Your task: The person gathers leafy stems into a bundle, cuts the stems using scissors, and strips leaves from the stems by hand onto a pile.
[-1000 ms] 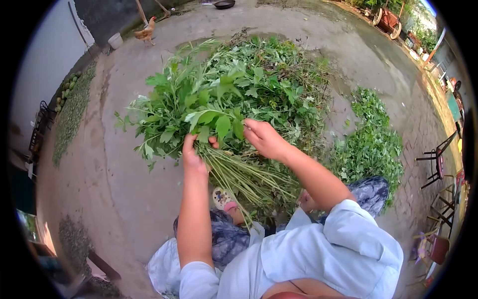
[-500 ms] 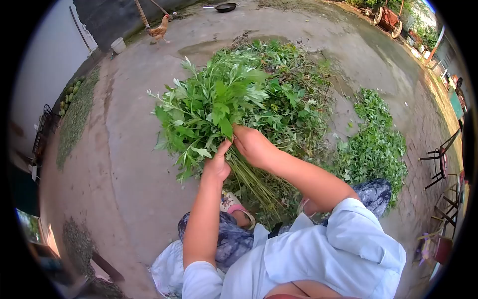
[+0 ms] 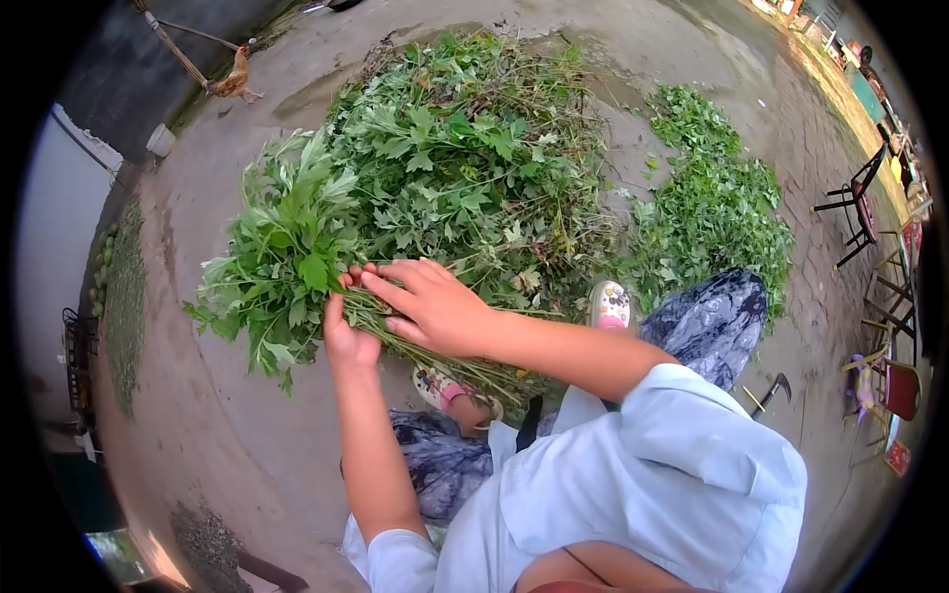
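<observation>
My left hand [image 3: 350, 338] is wrapped around the stems of a bunch of leafy green stalks [image 3: 287, 262], which look like mugwort with pale leaf undersides. The bunch is tilted, its leafy tops to the left and its bare stems running right, beneath my right hand [image 3: 435, 308]. That hand lies over the stems with its fingers stretched and apart, its fingertips close to my left fingers. Just beyond both hands, a large heap of cut leafy stalks [image 3: 465, 168] covers the concrete.
To the right lies a pile of loose green leaves [image 3: 707, 198]. A hooked tool, perhaps a sickle [image 3: 769, 395], is on the ground beside my right knee. Chairs [image 3: 858, 208] stand at far right. A chicken [image 3: 235, 79] and a white bucket [image 3: 160, 140] are at upper left.
Both hands and the bunch have moved left, and the bunch has tipped over further. My right hand has gone from closed fingers at the leaves to stretched fingers over the stems.
</observation>
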`<state>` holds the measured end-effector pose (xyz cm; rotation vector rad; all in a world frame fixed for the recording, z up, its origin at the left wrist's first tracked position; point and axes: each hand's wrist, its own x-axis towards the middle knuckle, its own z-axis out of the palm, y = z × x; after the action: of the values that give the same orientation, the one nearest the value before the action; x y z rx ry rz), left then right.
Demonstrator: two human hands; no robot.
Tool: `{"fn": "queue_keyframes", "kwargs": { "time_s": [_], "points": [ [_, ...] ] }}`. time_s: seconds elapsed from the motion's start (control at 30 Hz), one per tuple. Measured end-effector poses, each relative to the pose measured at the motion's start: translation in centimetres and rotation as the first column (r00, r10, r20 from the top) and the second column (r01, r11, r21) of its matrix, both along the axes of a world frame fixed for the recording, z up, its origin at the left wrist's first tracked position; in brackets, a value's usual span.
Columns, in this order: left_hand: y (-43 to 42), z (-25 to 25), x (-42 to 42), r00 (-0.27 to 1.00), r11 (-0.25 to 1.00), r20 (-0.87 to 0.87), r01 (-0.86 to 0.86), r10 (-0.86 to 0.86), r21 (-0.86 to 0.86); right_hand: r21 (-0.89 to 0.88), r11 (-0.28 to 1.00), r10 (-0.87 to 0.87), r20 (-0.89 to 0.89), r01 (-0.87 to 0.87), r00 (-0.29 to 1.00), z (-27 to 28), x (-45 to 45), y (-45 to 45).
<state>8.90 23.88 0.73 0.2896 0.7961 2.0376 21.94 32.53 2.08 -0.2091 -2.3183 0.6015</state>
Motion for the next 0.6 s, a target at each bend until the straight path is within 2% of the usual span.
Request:
{"fn": "queue_keyframes", "kwargs": {
  "time_s": [0.03, 0.1, 0.13, 0.17, 0.2, 0.23, 0.27, 0.33, 0.4, 0.43, 0.47, 0.53, 0.6],
  "points": [
    [0.0, 0.8, 0.1, 0.997, 0.997, -0.022, -0.070, 0.069, -0.044, 0.053, 0.998, 0.037, -0.124, -0.031, 0.992, 0.0, 0.9, 0.4],
    [-0.7, 1.1, -0.9, 0.999, 0.999, 0.014, -0.039, 0.039, -0.014, -0.123, 0.989, 0.061, -0.147, -0.080, 0.987, -1.3, 3.3, 1.7],
    [-1.0, 1.3, -1.2, 0.999, 1.000, 0.050, -0.011, 0.010, 0.021, -0.221, 0.975, 0.017, -0.103, -0.039, 0.995, -2.4, 4.8, 2.8],
    [-1.1, 1.8, -1.2, 0.996, 0.998, 0.063, -0.067, 0.067, -0.011, -0.365, 0.928, -0.110, -0.081, 0.073, 0.991, -3.8, 6.0, 3.8],
    [-1.3, 1.6, -1.5, 0.996, 0.998, 0.064, -0.069, 0.069, -0.015, -0.589, 0.783, -0.261, -0.022, 0.198, 0.965, -4.8, 6.7, 4.6],
    [-1.6, 1.4, -1.9, 0.997, 0.999, 0.079, -0.029, 0.026, 0.037, -0.734, 0.599, -0.284, 0.178, 0.319, 0.942, -5.3, 7.6, 5.7],
    [-1.9, 1.3, -2.2, 0.996, 0.996, 0.092, 0.010, -0.018, 0.087, -0.745, 0.566, -0.272, 0.236, 0.353, 0.933, -5.9, 8.2, 6.3],
    [-1.9, 1.3, -2.1, 0.994, 0.998, 0.102, -0.035, 0.028, 0.060, -0.779, 0.565, -0.155, 0.224, 0.272, 0.962, -7.4, 8.0, 6.6],
    [-2.1, 1.1, -2.1, 0.994, 0.990, 0.091, 0.044, -0.057, 0.134, -0.509, 0.837, -0.133, 0.171, 0.203, 0.976, -8.3, 7.1, 6.4],
    [-2.3, 1.2, -1.9, 0.994, 0.991, 0.089, 0.043, -0.054, 0.131, -0.634, 0.758, -0.013, 0.221, 0.154, 0.975, -8.0, 6.3, 6.3],
    [-2.4, 1.2, -1.7, 0.991, 0.983, 0.089, 0.085, -0.101, 0.165, -0.678, 0.717, -0.015, 0.212, 0.159, 0.977, -8.2, 5.1, 6.1],
    [-2.7, 1.2, -1.6, 0.985, 0.972, 0.085, 0.130, -0.149, 0.198, -0.826, 0.515, 0.095, 0.321, 0.229, 0.942, -6.0, 3.8, 6.1],
    [-3.1, 1.1, -1.7, 0.973, 0.940, -0.008, 0.226, -0.232, 0.257, -0.896, 0.416, 0.138, 0.231, 0.155, 0.963, -6.8, 2.8, 7.8]
  ]
}}
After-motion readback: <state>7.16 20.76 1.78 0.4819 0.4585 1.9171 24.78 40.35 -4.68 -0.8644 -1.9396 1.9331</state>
